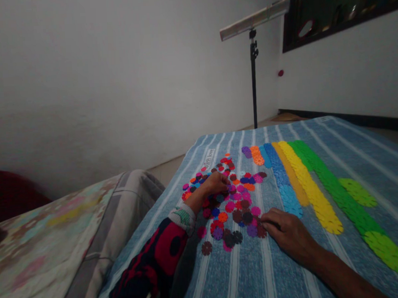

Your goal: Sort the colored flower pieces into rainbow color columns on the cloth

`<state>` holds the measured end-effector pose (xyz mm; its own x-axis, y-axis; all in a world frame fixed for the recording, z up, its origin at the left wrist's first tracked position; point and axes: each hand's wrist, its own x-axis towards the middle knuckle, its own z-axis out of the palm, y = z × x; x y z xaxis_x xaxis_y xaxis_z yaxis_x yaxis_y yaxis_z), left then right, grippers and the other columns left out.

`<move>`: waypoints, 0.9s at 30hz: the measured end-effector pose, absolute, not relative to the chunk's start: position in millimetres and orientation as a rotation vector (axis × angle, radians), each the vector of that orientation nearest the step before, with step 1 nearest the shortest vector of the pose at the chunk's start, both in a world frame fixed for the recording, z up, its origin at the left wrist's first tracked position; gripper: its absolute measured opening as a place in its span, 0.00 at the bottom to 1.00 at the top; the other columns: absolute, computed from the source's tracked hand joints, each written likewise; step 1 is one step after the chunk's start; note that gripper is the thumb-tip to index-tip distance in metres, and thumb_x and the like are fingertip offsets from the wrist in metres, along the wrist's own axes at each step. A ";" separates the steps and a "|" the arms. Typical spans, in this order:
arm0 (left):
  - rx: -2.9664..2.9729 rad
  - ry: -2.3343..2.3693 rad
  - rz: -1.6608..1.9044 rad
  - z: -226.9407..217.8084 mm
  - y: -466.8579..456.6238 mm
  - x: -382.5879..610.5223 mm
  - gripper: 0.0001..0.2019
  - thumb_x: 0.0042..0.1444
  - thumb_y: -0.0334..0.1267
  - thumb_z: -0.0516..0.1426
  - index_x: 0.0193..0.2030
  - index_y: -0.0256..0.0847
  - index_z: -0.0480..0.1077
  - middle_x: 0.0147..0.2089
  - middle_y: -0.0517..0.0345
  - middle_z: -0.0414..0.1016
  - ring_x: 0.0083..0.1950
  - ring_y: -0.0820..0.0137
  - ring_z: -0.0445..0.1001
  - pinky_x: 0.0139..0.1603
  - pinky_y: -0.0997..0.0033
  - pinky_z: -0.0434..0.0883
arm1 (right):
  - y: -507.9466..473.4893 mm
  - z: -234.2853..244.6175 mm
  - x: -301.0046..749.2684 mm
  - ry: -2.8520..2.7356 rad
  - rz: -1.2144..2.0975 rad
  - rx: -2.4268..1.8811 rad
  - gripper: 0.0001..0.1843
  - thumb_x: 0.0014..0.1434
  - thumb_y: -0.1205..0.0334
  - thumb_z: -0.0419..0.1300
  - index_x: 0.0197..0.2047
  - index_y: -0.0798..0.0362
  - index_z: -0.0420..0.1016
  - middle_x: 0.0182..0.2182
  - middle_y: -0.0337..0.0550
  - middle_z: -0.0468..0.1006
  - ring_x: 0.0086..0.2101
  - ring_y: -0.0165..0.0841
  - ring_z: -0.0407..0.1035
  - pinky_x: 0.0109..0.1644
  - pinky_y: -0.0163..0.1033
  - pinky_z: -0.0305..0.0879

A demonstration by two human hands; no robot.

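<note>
A loose pile of flat, notched discs (pixel 233 205) in pink, red, purple, blue, orange and dark brown lies on a blue striped cloth (pixel 258 270). My left hand (pixel 216 183), in a red and black patterned sleeve, rests on the far side of the pile with its fingers curled down onto the discs. My right hand (pixel 285 231) lies at the near right edge of the pile, fingers bent and pinched on a dark disc. To the right, discs lie sorted in long rows by colour: purple, orange, blue (pixel 280 180), yellow (pixel 311 187) and green (pixel 338 195).
A black stand (pixel 254 84) with a long light bar on top rises behind the cloth near the wall corner. A pale patterned blanket (pixel 57 236) lies to the left. A dark-framed window (pixel 338 8) sits at the upper right.
</note>
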<state>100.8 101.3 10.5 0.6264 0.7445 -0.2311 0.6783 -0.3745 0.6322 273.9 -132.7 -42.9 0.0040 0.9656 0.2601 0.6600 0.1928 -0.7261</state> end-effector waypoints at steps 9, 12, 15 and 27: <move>2.312 1.153 0.051 13.6 97.2 103.1 0.16 0.43 0.24 0.58 0.40 0.35 0.79 0.29 0.61 0.77 0.29 0.75 0.70 0.31 0.80 0.67 | -131.8 -44.1 273.6 -1.730 0.488 -1.530 0.13 0.61 0.63 0.52 0.37 0.49 0.79 0.31 0.41 0.77 0.34 0.34 0.74 0.40 0.38 0.67; 2.361 1.162 0.025 16.8 93.6 106.7 0.16 0.42 0.23 0.58 0.39 0.35 0.79 0.28 0.61 0.76 0.29 0.75 0.70 0.32 0.79 0.67 | -131.9 -43.8 273.2 -1.737 0.488 -1.534 0.14 0.61 0.63 0.51 0.37 0.50 0.79 0.31 0.42 0.77 0.34 0.34 0.74 0.39 0.38 0.67; 2.408 1.164 -0.005 20.3 92.8 110.1 0.18 0.41 0.23 0.58 0.40 0.35 0.79 0.30 0.60 0.77 0.30 0.75 0.70 0.32 0.79 0.67 | -132.1 -43.4 273.5 -1.734 0.485 -1.536 0.14 0.61 0.63 0.51 0.37 0.50 0.79 0.31 0.42 0.77 0.34 0.34 0.74 0.39 0.38 0.67; 2.389 1.127 -0.098 23.3 104.9 115.3 0.15 0.38 0.24 0.59 0.35 0.36 0.78 0.26 0.63 0.75 0.27 0.76 0.67 0.28 0.80 0.65 | -132.4 -42.3 273.1 -1.753 0.483 -1.553 0.14 0.62 0.64 0.50 0.37 0.51 0.79 0.33 0.43 0.77 0.35 0.35 0.74 0.41 0.39 0.66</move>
